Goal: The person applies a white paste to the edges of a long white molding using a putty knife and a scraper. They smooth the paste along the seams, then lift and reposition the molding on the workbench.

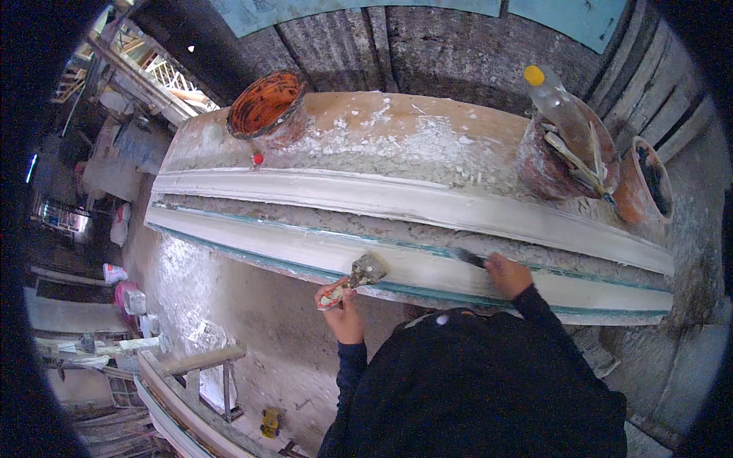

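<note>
My left hand (344,318) is closed around the pale, red-edged handle of a putty knife (368,269). Its wide blade is caked with grey-white paste and sits over the front edge of a long white moulding (305,243) with teal edges. Farther right, my right hand (509,276) grips a small dark-handled tool (467,258) with a greyish end above the moulding's back teal edge. Motion blur hides that end's exact shape. Behind lies a second long white moulding (328,188), parallel to the first, with rough grey paste in the strip between them.
An orange bucket (266,107) stands at the back left, near a small red cap (257,159). At the right are a plaster-smeared bucket (542,164), a clear bottle (561,107) with a yellow lid and another orange bucket (649,183). White crumbs litter the wooden bench (336,114).
</note>
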### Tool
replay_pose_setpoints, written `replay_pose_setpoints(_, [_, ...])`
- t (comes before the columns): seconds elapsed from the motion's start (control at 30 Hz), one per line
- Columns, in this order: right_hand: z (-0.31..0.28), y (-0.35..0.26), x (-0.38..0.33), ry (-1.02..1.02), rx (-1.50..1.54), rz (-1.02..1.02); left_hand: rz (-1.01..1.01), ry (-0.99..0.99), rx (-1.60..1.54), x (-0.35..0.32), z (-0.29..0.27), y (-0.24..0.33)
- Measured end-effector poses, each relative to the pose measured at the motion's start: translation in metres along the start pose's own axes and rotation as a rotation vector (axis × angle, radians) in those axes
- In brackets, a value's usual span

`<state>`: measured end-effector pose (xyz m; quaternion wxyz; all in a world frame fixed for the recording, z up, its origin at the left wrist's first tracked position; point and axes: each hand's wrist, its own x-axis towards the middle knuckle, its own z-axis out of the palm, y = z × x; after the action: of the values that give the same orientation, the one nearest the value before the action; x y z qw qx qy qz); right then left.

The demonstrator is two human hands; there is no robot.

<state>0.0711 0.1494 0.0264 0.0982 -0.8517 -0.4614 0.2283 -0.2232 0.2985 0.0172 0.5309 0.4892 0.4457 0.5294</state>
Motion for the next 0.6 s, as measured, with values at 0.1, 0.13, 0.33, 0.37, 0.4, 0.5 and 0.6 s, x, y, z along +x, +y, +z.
replay_pose_setpoints(0.1, [0.006, -0.063, 0.030, -0.092, 0.012, -0.084, 0.084, -0.017, 0.116, 0.003, -0.003, 0.001])
replay_pose_setpoints(0.13, [0.012, -0.076, 0.038, -0.069, 0.008, -0.149, 0.084, -0.024, 0.115, 0.004, -0.003, 0.002])
replay_pose_setpoints(0.33, [0.011, -0.055, 0.039, -0.080, -0.035, -0.284, 0.100, -0.020, 0.118, 0.004, -0.004, 0.003])
replay_pose_setpoints(0.37, [0.003, -0.039, 0.032, -0.067, -0.047, -0.298, 0.118, -0.017, 0.121, 0.003, -0.005, 0.001])
replay_pose_setpoints(0.4, [-0.010, -0.021, 0.022, -0.054, -0.061, -0.309, 0.134, -0.016, 0.123, 0.001, -0.006, -0.001])
replay_pose_setpoints(0.5, [-0.045, 0.020, 0.000, -0.149, -0.214, -0.308, 0.075, 0.028, 0.019, -0.005, -0.002, -0.003])
replay_pose_setpoints(0.6, [-0.060, 0.024, -0.007, -0.187, -0.341, -0.351, 0.071, 0.054, 0.040, -0.006, -0.003, -0.001])
